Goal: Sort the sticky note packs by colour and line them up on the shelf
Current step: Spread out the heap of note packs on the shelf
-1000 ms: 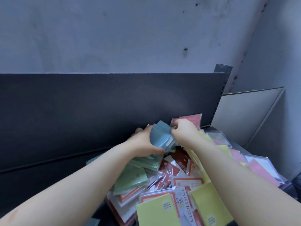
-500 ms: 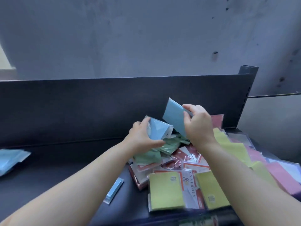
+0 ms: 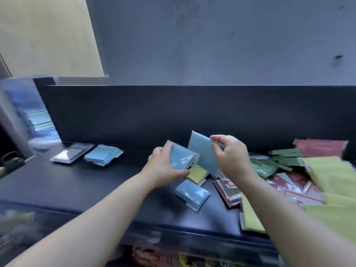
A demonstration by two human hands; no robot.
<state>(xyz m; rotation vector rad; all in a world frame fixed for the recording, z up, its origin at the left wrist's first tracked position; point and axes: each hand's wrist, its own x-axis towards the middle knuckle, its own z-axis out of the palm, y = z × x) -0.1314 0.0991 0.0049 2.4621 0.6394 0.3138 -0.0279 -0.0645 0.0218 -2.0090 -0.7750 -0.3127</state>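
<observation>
Blue packs fill both your hands. Your left hand [image 3: 163, 168] curls round 1 wrapped blue pack [image 3: 181, 158], thumb under its near edge and fingers over the far edge, holding it above the black shelf [image 3: 77, 185]. Your right hand [image 3: 231, 158] pinches a tilted blue pack [image 3: 202, 153] by its right edge, its lower part just behind the 1st pack. Below them, a yellow pack [image 3: 197, 174] and a loose blue pack [image 3: 192, 193] lie flat on the shelf. Far to the left, a small blue pile [image 3: 103, 157] sits beside a dark pack [image 3: 71, 155]. On your right, green packs [image 3: 279, 158], a red pack [image 3: 319, 148] and yellow packs [image 3: 331, 174] are heaped together.
</observation>
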